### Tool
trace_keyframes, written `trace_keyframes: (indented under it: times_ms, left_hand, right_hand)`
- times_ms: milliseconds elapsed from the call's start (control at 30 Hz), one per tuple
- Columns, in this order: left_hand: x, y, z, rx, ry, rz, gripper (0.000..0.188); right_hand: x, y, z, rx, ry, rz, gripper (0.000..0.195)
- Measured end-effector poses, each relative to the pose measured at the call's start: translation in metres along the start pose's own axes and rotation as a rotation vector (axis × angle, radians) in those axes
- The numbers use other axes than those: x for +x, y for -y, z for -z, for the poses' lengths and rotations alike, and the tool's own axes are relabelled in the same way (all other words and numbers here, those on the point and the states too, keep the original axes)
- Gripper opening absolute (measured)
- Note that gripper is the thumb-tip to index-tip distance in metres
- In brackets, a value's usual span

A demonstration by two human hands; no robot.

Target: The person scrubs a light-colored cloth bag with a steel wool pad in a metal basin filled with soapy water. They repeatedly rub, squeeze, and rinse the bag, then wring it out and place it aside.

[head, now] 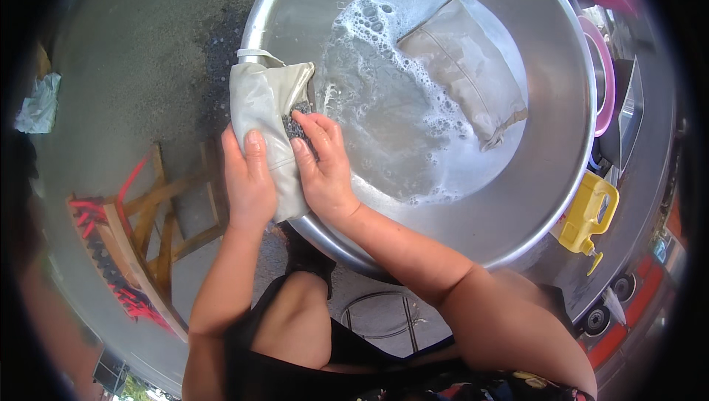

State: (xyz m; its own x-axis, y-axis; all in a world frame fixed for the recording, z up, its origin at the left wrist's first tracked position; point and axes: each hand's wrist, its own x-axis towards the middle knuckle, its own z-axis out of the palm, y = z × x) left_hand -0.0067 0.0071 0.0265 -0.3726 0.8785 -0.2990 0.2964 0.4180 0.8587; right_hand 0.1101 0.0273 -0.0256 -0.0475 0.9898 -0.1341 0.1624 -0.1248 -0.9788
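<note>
A wet, pale grey cover (256,91), of cloth or leatherette with a stitched seam, is draped over the left rim of a large metal basin (554,179). My left hand (252,179) grips it from the outer side, thumb on top. In my right hand (327,168) is a dark scouring pad (299,124), pressed against the cover and partly hidden by the fingers. A second grey cover (460,63) with a seam lies partly in the soapy water (382,118), toward the basin's far right. Foam and bubbles float around it.
Right of the basin stands a yellow jug (587,212) with a pump nozzle, below a pink tub (606,80). At left is a wooden-framed seat (119,246) with red and dark straps. White plastic (41,104) lies farther left. A metal ring stand (382,315) is near my legs.
</note>
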Motion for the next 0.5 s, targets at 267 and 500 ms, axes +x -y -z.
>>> trace_keyframes:
  times_ms: [267, 500]
  left_hand:
    - [0.004, 0.000, -0.004, 0.006, 0.010, -0.006, 0.050]
    - [0.003, 0.008, 0.001, -0.029, 0.024, -0.028, 0.050]
  right_hand:
    - [0.061, -0.066, -0.008, -0.190, 0.038, 0.248, 0.032]
    - [0.005, -0.007, 0.008, 0.139, -0.133, 0.292, 0.030]
